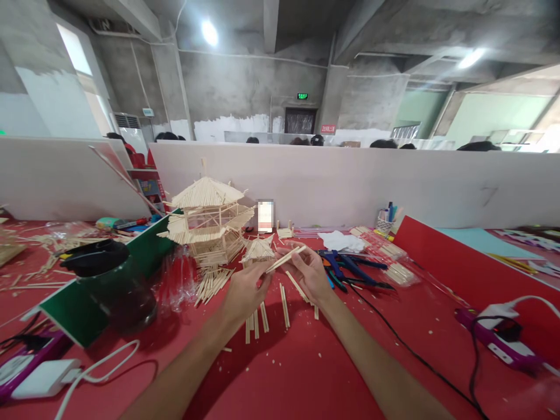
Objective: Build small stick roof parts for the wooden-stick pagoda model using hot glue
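Between my two hands, above the red table [301, 373], I hold pale wooden sticks [286, 258] side by side, slanting up to the right. My left hand [249, 289] pinches their lower left end, and my right hand [311, 274] grips the upper right end. Below them, short wooden sticks [284, 306] lie in small groups on the table. Just behind my left hand stands a small stick model with a pointed roof [258, 251]. A larger tiered stick pavilion [207, 219] rises to its left, with a pile of loose sticks [213, 286] at its foot.
Pliers [350, 268] lie right of my right hand, near a white tissue [342, 241] and bagged sticks [400, 271]. A dark-lidded bottle [116, 286] stands left beside a green board [144, 256]. Power strips with cables [503, 344] flank both sides. A white partition [328, 181] closes the back.
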{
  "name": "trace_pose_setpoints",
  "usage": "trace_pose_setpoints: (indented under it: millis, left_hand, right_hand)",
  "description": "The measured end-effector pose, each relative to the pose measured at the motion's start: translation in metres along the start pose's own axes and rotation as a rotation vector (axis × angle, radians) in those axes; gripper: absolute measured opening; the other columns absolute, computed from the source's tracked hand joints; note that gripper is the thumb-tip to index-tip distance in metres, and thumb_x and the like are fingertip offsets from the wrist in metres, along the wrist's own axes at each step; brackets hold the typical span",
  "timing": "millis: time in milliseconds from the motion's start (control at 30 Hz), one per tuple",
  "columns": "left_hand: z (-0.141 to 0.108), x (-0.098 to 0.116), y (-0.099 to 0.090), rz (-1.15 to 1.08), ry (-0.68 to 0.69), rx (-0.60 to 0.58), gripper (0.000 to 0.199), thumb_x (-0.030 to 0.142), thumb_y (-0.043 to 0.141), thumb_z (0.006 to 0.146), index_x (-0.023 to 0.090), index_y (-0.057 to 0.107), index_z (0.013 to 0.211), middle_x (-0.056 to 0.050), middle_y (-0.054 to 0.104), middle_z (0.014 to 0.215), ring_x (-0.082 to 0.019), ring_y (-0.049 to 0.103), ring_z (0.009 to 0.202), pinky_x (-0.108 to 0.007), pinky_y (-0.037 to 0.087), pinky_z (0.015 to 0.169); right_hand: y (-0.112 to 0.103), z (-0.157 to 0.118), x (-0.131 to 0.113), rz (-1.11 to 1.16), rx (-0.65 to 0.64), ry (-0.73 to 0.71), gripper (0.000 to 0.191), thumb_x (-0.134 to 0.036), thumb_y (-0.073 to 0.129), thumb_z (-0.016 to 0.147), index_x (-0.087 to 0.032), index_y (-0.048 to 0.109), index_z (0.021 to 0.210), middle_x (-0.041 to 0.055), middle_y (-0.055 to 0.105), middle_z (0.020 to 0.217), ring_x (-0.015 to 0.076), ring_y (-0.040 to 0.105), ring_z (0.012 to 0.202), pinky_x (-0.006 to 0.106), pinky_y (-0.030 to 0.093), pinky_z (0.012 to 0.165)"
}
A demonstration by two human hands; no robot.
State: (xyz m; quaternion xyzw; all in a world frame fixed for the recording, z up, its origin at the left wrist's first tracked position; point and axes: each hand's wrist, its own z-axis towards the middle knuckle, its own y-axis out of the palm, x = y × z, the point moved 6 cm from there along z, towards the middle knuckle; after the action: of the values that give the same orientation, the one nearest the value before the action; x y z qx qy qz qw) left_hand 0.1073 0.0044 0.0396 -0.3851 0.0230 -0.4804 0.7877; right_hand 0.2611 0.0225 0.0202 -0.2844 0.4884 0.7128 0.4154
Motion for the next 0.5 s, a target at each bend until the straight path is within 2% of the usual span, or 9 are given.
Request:
trace_pose_setpoints:
  millis: [200, 333, 400, 500]
  left_hand:
    - [-0.001, -0.007, 0.004, 0.026, -0.029, -0.013, 0.028, 0.031, 0.052, 0.096, 0.021, 0.067, 0.118, -0.007, 0.074, 0.115, -0.020, 0.071, 0.102, -0.031, 0.055, 0.090]
    - [0.001, -0.008, 0.000, -0.015, -0.091, -0.033, 0.029, 0.035, 0.049, 0.098, 0.021, 0.069, 0.115, -0.006, 0.075, 0.112, -0.020, 0.071, 0.100, -0.030, 0.055, 0.089]
    - [0.003, -0.008, -0.005, -0.040, -0.128, -0.016, 0.030, 0.036, 0.048, 0.098, 0.021, 0.070, 0.112, -0.005, 0.076, 0.109, -0.020, 0.071, 0.097, -0.029, 0.055, 0.088]
    - [0.006, -0.007, -0.012, -0.035, -0.149, 0.023, 0.030, 0.038, 0.049, 0.096, 0.021, 0.072, 0.106, -0.005, 0.077, 0.103, -0.020, 0.072, 0.092, -0.028, 0.055, 0.085]
  right_hand:
    - [0.005, -0.001, 0.004, -0.123, -0.034, -0.001, 0.048, -0.050, 0.076, 0.075, -0.023, 0.066, 0.113, 0.0102, 0.073, 0.109, 0.0274, 0.070, 0.100, 0.043, 0.058, 0.087]
    - [0.005, 0.002, -0.002, -0.316, -0.100, -0.011, 0.049, -0.050, 0.075, 0.073, -0.021, 0.067, 0.112, 0.0102, 0.073, 0.107, 0.0259, 0.069, 0.097, 0.040, 0.057, 0.083]
    - [-0.002, 0.006, -0.007, -0.456, -0.135, -0.036, 0.048, -0.047, 0.078, 0.070, -0.020, 0.067, 0.107, 0.0074, 0.073, 0.101, 0.0234, 0.068, 0.093, 0.035, 0.056, 0.079]
    - [-0.019, 0.012, -0.012, -0.764, -0.100, -0.064, 0.030, -0.046, 0.073, 0.074, -0.017, 0.067, 0.083, 0.0018, 0.069, 0.077, 0.0167, 0.063, 0.071, 0.027, 0.049, 0.067]
